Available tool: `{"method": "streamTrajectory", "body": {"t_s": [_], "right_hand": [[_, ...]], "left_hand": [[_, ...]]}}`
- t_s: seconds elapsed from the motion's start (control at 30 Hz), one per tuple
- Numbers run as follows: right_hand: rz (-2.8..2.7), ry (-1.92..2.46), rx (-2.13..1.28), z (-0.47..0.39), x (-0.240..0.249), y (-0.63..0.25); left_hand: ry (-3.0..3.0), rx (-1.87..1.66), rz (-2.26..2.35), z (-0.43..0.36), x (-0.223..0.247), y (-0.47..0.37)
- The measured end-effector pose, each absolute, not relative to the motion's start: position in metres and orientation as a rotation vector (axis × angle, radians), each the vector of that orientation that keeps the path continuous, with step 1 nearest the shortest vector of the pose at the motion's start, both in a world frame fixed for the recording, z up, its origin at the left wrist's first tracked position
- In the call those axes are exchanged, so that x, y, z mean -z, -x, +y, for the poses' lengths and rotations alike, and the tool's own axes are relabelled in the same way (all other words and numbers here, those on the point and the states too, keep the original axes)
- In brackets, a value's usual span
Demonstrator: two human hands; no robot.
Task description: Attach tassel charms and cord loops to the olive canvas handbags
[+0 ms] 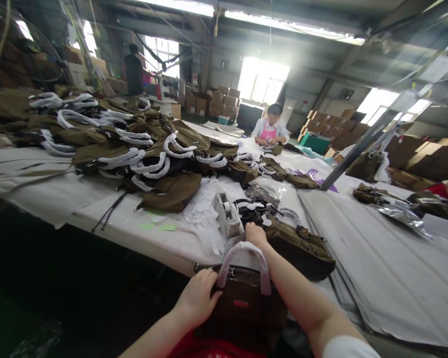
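Note:
A dark brown handbag with a small red label stands at the table's near edge, close to my body. Its arched handle is wrapped in white covering. My left hand grips the bag's upper left corner beside the handle's base. Stretched forward past the handle, my right hand is closed at the right side of a grey tape dispenser; its fingertips are hidden. Just beyond that hand lie black straps. An olive bag with a patterned cord rests to the right, behind my right forearm.
Many olive bags with white-wrapped handles are heaped along the left. White paper scraps lie beside the dispenser. A slanted metal post rises at right. Across the table sits a co-worker in a pink apron. Flat sheets cover the right side.

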State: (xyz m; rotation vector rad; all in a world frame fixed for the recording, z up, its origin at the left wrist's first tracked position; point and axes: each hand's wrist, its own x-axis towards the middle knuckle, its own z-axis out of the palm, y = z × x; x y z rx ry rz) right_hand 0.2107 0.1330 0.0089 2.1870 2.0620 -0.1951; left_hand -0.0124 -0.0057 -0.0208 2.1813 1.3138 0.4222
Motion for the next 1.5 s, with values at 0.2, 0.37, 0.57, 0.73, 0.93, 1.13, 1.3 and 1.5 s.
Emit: {"method": "streamTrajectory", "body": {"t_s": [0.2, 0.37, 0.57, 0.73, 0.93, 1.13, 1.3, 1.5], "right_hand": [[2.253, -2.326, 0.081, 0.125, -0.040, -0.222], [2.425, -2.488, -0.026, 0.115, -0.103, -0.244], [3.043, -2.678, 0.696, 0.042, -0.162, -0.242], [2.955, -2.416, 1.741, -0.028, -0.152, -0.215], [2.217, -2.545, 2.757, -0.057, -0.092, -0.193], [1.856, -2.987, 2.707, -0.072, -0.065, -0.191], [1.726, -3.057, 2.723, -0.081, -0.060, -0.199], [1.630, -3.129, 2.725, -0.085, -0.056, -0.202]], "left_hand": [[-2.069, -0.697, 1.263, -0.012, 0.010, 0.017], [-1.984, -1.031, 1.162, -0.023, -0.018, 0.022], [-1.657, -0.863, 0.780, -0.028, -0.056, 0.011], [-1.384, -0.720, 0.546, -0.033, -0.059, 0.002], [-1.499, -0.725, 0.511, -0.031, -0.047, 0.006], [-0.816, -0.453, 0.358, -0.043, -0.023, 0.008], [-0.835, -0.437, 0.491, -0.046, -0.025, 0.005], [-0.777, -0.438, 0.455, -0.044, -0.025, 0.004]]}}
